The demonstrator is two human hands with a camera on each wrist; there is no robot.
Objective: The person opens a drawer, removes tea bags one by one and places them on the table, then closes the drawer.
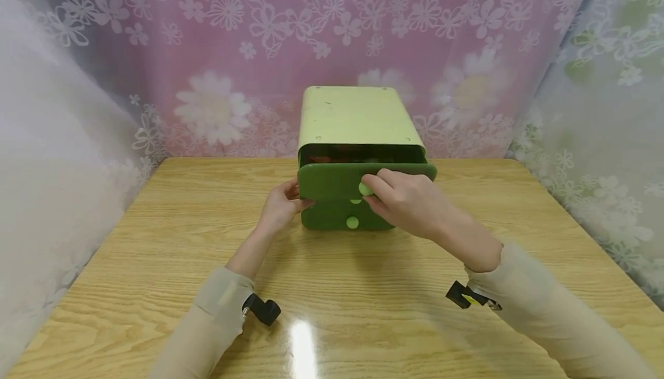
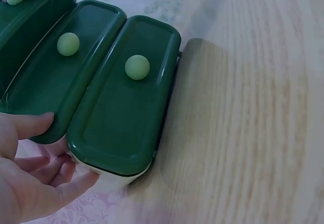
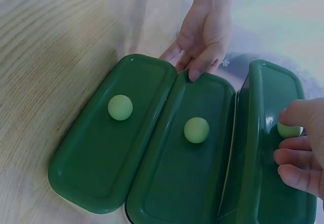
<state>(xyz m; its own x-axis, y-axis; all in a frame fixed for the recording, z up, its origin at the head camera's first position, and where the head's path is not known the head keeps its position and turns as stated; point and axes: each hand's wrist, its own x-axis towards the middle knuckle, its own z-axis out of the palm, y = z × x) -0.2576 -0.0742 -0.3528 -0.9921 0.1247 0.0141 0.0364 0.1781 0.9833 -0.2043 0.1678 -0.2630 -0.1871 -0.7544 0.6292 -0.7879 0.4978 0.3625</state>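
A small drawer cabinet [image 1: 358, 117] with a pale yellow-green shell and three dark green drawers stands on the table. Its top drawer [image 1: 329, 180] is pulled partway out, leaving a dark gap under the shell with something reddish inside. My right hand [image 1: 410, 200] pinches that drawer's round light-green knob [image 3: 288, 130] between thumb and fingers. At the cabinet's left side, my left hand [image 1: 277, 206] rests with its thumb on the front of the middle drawer [image 2: 55, 77] and its fingers against the side wall. Both the middle drawer and the bottom drawer [image 2: 121, 107] are closed.
The wood-grain table [image 1: 207, 223] extends around the cabinet. Behind it hangs a pink flowered curtain [image 1: 290, 50], with pale curtains [image 1: 67, 137] at both sides. Each sleeve carries a small black wrist camera [image 1: 264, 310].
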